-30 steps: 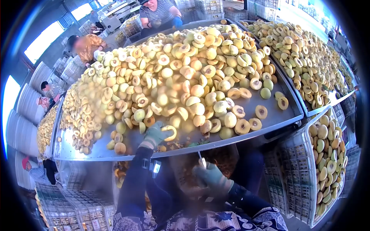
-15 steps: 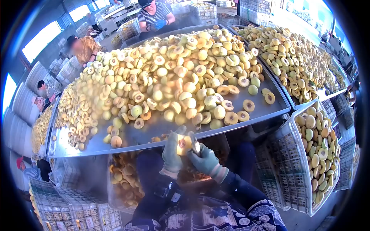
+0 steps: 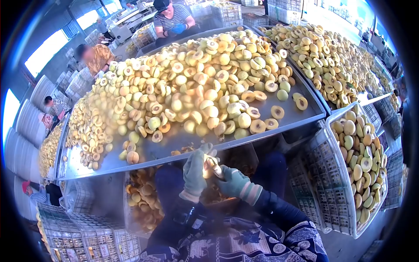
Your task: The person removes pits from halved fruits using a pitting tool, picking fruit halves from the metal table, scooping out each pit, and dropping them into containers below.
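Observation:
My left hand (image 3: 193, 175), in a grey-green work glove, is closed around a halved yellow peach (image 3: 208, 166) just off the front edge of the metal table. My right hand (image 3: 235, 182), gloved alike, grips a small metal tool (image 3: 218, 170) by its handle. The tool's tip is at the cut face of the peach; its exact shape is blurred. Right beyond the hands, a large heap of halved peaches (image 3: 179, 81) covers much of the metal table (image 3: 174, 159), many with the pit still showing.
A plastic crate full of peach halves (image 3: 366, 163) stands at the right. Below the table, another crate of halves (image 3: 144, 196) sits by my left leg. A second heaped table (image 3: 327, 65) adjoins on the right. Co-workers (image 3: 174, 19) work across the table and at left.
The peach half has turned in my left hand, its cut face now angled toward the tool. My right hand has shifted slightly, bringing the tool against the fruit. The view has tilted a little.

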A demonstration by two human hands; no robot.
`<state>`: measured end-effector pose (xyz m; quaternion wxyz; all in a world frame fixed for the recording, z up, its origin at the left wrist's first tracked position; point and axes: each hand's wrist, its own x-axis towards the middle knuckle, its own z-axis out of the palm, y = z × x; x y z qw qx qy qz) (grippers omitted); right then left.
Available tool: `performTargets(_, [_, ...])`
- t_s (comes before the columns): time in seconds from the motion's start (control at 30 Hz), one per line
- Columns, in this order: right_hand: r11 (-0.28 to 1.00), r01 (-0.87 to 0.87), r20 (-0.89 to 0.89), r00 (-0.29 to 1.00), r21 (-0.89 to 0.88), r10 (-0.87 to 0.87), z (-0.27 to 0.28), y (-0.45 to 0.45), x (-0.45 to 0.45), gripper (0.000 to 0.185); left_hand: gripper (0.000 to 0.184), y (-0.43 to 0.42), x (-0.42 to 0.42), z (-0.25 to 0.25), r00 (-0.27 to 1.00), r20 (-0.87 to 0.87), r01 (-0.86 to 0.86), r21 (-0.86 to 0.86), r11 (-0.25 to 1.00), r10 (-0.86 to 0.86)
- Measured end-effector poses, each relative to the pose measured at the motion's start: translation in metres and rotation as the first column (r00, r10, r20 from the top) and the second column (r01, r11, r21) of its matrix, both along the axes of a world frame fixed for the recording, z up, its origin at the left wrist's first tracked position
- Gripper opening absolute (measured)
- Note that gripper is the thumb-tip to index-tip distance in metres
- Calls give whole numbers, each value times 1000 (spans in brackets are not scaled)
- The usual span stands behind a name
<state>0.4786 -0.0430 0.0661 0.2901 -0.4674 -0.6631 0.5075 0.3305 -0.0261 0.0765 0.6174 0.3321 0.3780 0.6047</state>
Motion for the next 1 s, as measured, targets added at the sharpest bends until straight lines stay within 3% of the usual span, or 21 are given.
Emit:
performTargets(0.07, [995,-21,-137,991,-101,7,0,-1,0,34,40,0,1,-2,1000,-6,-14,13,1000,14])
performTargets(0.27, [988,-137,85,986,-78,143,7,5,8,42,44,-1,-9,6,962,-243,145,59,988,-127])
performTargets(0.37, [983,-160,55,985,-87,165,9,4,11,46,43,0,-9,7,967,-189,176,9,984,-171])
performTargets(0.47, [935,-297,180,926,-193,332,42,11,20,46,40,7,-15,2,960,-69,266,-97,959,-273])
performTargets(0.57, [889,-271,-69,962,-370,264,27,6,20,40,33,5,-10,2,977,13,213,-175,961,-215])
performTargets(0.7, [524,-470,-562,827,-710,-18,40,1,23,31,32,0,-4,-5,993,-37,107,-142,984,-113])
performTargets(0.77, [525,-481,-591,805,-703,-53,31,1,18,29,30,-1,-3,-13,995,-95,34,-97,995,-43])
performTargets(0.8, [523,-485,-604,794,-700,-71,28,-1,15,29,30,-4,-4,-11,997,-62,43,-157,987,-54])
performTargets(0.9, [702,-364,-473,880,-612,44,29,-2,6,17,30,-6,-9,-3,996,22,93,-275,957,-91])
performTargets(1.0, [553,-551,-577,804,-626,148,26,5,15,22,31,-6,-12,-8,995,49,97,-256,962,-88])
